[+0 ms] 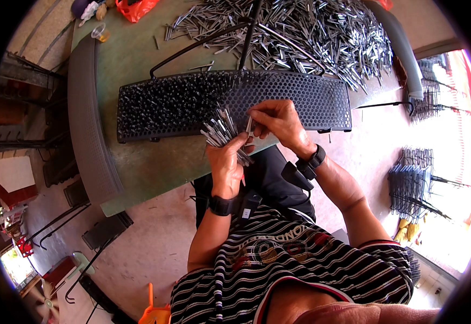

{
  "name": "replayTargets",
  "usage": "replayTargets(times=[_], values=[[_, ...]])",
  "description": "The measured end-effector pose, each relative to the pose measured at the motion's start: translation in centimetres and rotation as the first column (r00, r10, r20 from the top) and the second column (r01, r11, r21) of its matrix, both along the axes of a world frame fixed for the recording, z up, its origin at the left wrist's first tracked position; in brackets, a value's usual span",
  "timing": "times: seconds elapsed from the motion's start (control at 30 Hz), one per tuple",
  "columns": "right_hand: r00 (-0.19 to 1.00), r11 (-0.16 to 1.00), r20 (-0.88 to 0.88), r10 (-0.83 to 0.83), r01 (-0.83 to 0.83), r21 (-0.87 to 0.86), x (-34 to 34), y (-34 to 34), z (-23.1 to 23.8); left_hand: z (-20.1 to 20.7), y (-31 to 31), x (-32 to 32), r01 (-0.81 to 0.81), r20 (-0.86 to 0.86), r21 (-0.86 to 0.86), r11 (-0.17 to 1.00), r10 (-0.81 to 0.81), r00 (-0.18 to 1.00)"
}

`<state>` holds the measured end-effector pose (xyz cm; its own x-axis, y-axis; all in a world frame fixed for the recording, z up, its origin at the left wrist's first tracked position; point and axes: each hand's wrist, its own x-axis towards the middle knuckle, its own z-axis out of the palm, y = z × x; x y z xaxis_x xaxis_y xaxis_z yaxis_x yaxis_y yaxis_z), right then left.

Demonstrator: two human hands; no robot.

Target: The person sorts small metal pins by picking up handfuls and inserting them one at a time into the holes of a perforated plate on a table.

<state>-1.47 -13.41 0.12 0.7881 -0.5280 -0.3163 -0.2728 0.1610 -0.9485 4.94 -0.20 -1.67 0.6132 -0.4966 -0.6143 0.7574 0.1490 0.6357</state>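
Note:
My left hand (226, 159) is wrapped round a bunch of thin silvery metal rods (220, 127), their ends fanning out above the fingers. Close beside it, my right hand (280, 123) pinches one slim metal rod (249, 125) between thumb and fingers. Both hands are at the near edge of a long black rack (305, 94) pierced with many round holes. The rack's left half is packed with upright rods (165, 102); the holes on its right side stand bare. What kind of rods they are, I cannot tell.
A big heap of loose metal rods (311, 38) covers the far side of the green table (143, 178). Grey curved panels (89, 119) flank it. A plastic cup (101, 33) and red bag (136, 8) lie far left. Dark racks (411, 183) are stacked on the floor at right.

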Motion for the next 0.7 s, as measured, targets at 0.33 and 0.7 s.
replayTargets(times=[0.33, 0.7], values=[[0.979, 0.985, 0.12, -0.165, 0.169, -0.025, 0.3, 0.0, 0.7, 0.5, 0.1, -0.2, -0.036, 0.046, -0.031, 0.999, 0.037, 0.998], [0.946, 0.694, 0.27, -0.181, 0.317, -0.646, 3.0, -3.8, -0.8, 1.2, 0.7, 0.4, -0.06, 0.007, -0.007, 0.998, 0.06, 0.998]])
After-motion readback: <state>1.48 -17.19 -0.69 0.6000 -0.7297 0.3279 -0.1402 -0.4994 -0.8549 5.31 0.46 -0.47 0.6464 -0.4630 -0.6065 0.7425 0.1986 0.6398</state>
